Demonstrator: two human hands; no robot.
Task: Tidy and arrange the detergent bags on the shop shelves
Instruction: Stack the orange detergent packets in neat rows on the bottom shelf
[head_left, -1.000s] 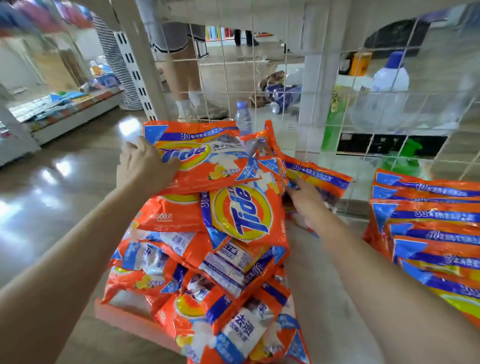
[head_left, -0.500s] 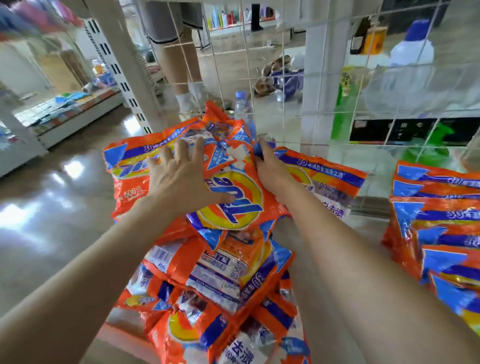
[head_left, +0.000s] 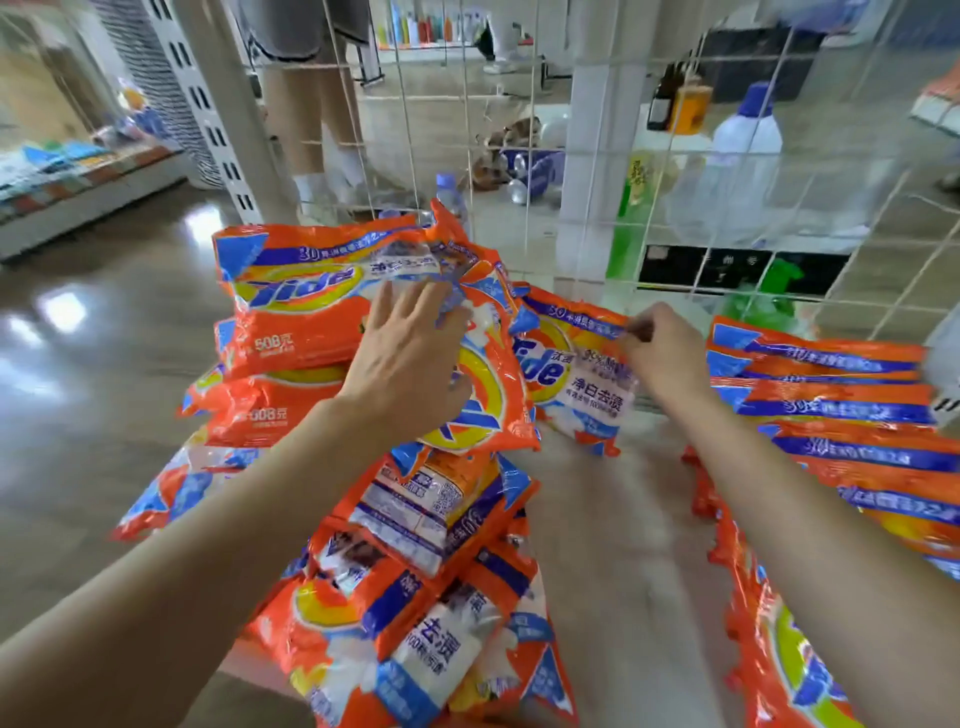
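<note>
Pressing down with straight, spread fingers, the left hand lies flat on the top of the messy heap of orange detergent bags at the left end of the shelf, its palm covering the place where a face-up bag meets a turned bag with the yellow ring showing. The right hand is further toward the back edge, fingers curled — it pinches the upper edge of a single bag that lies flat just beside the heap, close to the wire grid at the back of the shelf. The heap slopes down to the front edge, with the bags lying across each other, some with the back print up. At the right end a neater stack of bags lies overlapped in a row, well apart from the heap, with bare shelf between them. Behind the grid stands a white bottle with a blue cap, and the legs of a person are seen on the shiny floor.
</note>
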